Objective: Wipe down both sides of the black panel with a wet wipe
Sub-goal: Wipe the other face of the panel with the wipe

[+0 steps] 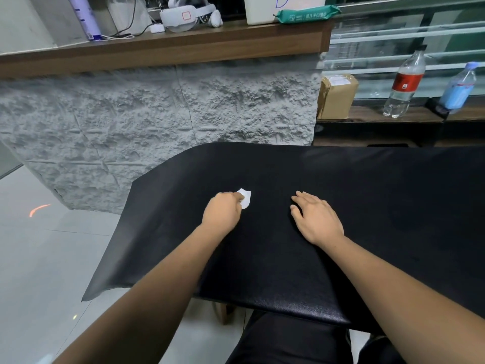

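Observation:
A large black panel (367,206) with a leathery texture lies flat in front of me, its left end drooping past its support toward the floor. My left hand (223,212) is closed around a small crumpled white wet wipe (245,198), pressing it onto the panel's middle. A short way to the right, my right hand (316,218) rests palm down on the panel with its fingers spread and holds nothing.
A rough grey stone-textured counter wall (157,122) stands behind the panel under a wooden ledge (168,46) carrying a green wipes pack (305,15) and a white headset (187,15). Two plastic bottles (405,82) and a cardboard parcel (337,95) sit at the back right. Tiled floor lies on the left.

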Action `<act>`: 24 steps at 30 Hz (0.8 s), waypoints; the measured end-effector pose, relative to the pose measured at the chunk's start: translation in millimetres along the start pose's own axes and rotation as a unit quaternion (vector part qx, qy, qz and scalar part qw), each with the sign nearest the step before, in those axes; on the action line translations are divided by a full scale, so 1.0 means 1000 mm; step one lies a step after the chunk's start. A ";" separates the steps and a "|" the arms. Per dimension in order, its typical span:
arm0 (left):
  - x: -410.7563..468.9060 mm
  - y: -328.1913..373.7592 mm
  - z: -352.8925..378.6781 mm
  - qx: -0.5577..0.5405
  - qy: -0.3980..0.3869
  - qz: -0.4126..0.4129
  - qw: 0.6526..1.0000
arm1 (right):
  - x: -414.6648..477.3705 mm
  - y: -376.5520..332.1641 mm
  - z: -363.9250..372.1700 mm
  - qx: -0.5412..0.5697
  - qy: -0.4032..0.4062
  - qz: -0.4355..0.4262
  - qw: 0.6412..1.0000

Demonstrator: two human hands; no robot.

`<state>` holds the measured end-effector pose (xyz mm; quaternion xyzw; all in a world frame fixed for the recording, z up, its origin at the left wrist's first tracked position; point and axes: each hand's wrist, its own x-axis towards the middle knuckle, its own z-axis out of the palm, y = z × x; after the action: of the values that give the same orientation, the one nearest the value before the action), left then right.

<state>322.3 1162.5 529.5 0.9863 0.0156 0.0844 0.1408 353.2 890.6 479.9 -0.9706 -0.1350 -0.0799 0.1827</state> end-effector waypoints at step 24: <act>0.048 -0.029 -0.019 0.015 -0.127 0.114 0.985 | -0.001 -0.003 -0.004 0.005 0.002 0.000 1.000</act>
<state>366.4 1198.6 547.0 0.9864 -0.1134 -0.0263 0.1162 350.6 891.1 484.2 -0.9695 -0.1349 -0.0815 0.1879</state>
